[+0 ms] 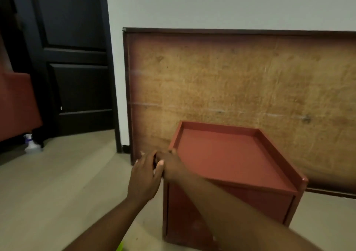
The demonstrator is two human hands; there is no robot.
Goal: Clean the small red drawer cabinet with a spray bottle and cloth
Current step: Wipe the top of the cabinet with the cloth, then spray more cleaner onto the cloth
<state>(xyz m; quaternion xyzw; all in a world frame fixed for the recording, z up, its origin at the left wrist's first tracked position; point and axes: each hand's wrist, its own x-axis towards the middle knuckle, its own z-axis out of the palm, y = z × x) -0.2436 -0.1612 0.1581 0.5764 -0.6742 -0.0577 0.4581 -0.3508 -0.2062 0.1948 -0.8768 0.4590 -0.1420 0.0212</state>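
The red drawer cabinet [227, 166] stands on the floor [57, 183] before a wooden board [240, 81]. Both hands meet at its left top corner: right hand [171, 164] on the rim, left hand [144, 175] touching it; grip unclear. A spray bottle [31, 143] stands far left.

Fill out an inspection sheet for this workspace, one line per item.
Surface: pale floor, bare where visible.
Job's things: red drawer cabinet stands on the floor, its raised-rim top bare; spray bottle stands far left by the dark door, out of hand; no cloth clearly seen.
Clutter: a yellow-green scrap at the bottom edge, too cropped to identify.
Grippers: left hand and right hand meet at the cabinet's near-left top corner; what they hold, if anything, is hidden.
Cables: nothing seen.
Surroundings: worn wooden board leans on the white wall behind the cabinet; red seat at far left.
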